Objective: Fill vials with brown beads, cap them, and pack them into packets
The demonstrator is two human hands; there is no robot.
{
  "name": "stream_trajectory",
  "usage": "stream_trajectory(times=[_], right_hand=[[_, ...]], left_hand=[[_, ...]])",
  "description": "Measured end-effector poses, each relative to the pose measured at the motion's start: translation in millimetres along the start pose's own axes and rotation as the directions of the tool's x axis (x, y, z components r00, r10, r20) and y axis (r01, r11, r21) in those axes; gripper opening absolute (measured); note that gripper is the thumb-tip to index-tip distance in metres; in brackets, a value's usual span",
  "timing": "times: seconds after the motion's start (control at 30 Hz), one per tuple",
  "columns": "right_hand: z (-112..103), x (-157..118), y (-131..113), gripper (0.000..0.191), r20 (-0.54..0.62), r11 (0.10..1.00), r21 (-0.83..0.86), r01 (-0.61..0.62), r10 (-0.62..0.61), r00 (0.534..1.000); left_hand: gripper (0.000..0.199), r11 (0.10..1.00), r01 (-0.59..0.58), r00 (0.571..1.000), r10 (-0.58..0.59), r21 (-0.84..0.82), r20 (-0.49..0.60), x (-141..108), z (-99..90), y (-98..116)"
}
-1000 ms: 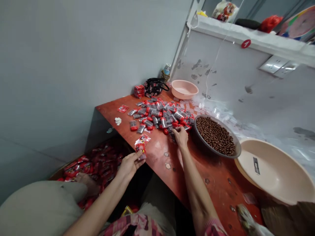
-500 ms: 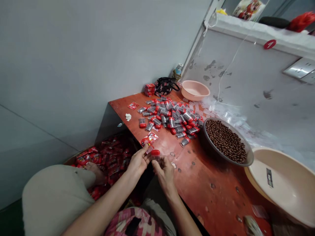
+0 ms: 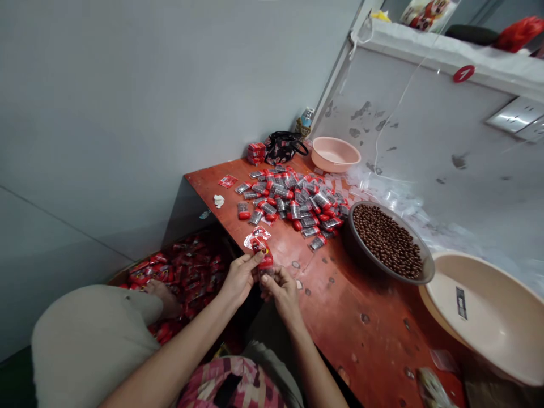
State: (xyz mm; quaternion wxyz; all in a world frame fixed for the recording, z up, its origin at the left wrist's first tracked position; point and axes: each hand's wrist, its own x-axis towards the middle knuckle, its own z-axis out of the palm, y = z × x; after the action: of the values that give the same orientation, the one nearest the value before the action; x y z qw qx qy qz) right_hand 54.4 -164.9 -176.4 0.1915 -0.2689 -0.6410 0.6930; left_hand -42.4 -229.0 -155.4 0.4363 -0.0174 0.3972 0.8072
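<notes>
My left hand (image 3: 242, 276) pinches a red printed packet (image 3: 260, 245) near the table's front edge. Close beside it, my right hand (image 3: 280, 289) grips a small clear container with a red cap (image 3: 266, 263), and the packet lies against the cap. My fingers partly cover the container's lower end. More red printed cards (image 3: 256, 233) lie on the table just beyond my hands. Behind them spreads a pile of clear, red-capped containers (image 3: 293, 198) with dark contents.
The red table (image 3: 335, 306) holds a grey bowl of brown balls (image 3: 386, 241), a large cream basin (image 3: 488, 311), a pink basin (image 3: 335, 154), a black bag (image 3: 284, 148) and clear plastic pieces. Many red packets (image 3: 191, 272) fill a box below, left.
The red packet and the capped container, apart before, are now together. My left hand has closed in on the container's top. The view has shifted slightly.
</notes>
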Motion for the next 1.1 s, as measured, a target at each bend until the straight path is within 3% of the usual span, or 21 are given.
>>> stream_trajectory(times=[0.1,0.2,0.43,0.6,0.77,0.93,1.1], right_hand=[[0.1,-2.3,-1.8,0.018,-0.101,0.992,-0.088,0.086,-0.095,0.99],[1.7,-5.7,-5.9,0.015,-0.124,0.975,-0.182,0.13,-0.153,0.98],[-0.9,0.4,-0.9,0.023,0.048,0.983,0.177,-0.058,0.05,0.998],[-0.1,-1.2,-3.6,0.019,-0.11,0.998,-0.002,0.064,-0.064,0.992],[3.5,-0.5,-2.8,0.021,-0.003,0.978,0.2,-0.063,0.065,0.998],[1.4,0.6,2.4,0.018,-0.089,0.994,0.109,0.003,0.006,0.996],[1.2,-4.7,-2.0,0.026,-0.018,0.969,0.248,-0.005,0.01,1.0]], left_hand=[[0.019,0.998,-0.02,1.0,0.019,0.051,0.017,-0.5,-1.8,-1.2],[0.018,0.994,-0.018,1.0,0.016,0.11,0.023,-1.1,-4.0,-3.0],[0.024,0.967,0.049,0.984,-0.09,0.249,0.156,-3.4,-6.4,5.8],[0.02,0.962,-0.007,0.997,-0.015,0.272,0.079,-3.4,-6.8,3.6],[0.024,0.957,0.002,0.99,-0.042,0.289,0.131,-8.3,-5.6,-2.8],[0.022,0.969,0.0,0.994,-0.026,0.248,0.102,-12.3,-4.1,-6.7],[0.023,0.988,0.011,0.997,-0.022,0.155,0.071,-10.7,-3.4,-2.9]])
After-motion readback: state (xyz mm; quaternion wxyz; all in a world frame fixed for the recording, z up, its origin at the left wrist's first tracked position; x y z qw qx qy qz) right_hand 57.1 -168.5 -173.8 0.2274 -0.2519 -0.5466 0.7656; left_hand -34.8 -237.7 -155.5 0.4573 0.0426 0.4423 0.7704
